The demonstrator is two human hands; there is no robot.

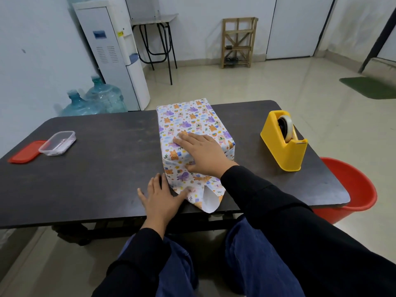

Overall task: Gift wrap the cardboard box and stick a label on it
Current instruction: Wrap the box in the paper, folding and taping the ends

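The wrapped box (194, 127) lies lengthwise in the middle of the dark table (102, 172), directly under the right hand (202, 152). That hand presses flat on the box's top near its front edge, fingers straight and together, thumb bent down over the near end face. Below it, loose wrapping paper (206, 197) sticks out unfolded and reaches the table's near edge. The left hand (159, 197) lies flat on the table, fingers spread, thumb touching the paper's left corner.

Left of this hand a wide stretch of tabletop runs to a clear plastic tub (57, 143) and its red lid (25, 154), near the far-left edge. Right of the right hand, well apart, a yellow tape dispenser (282, 144) stands close to the table's right edge (a red bucket (355, 189) sits just beyond it).

The paper's print shows bears and rainbows; no lettering is legible.
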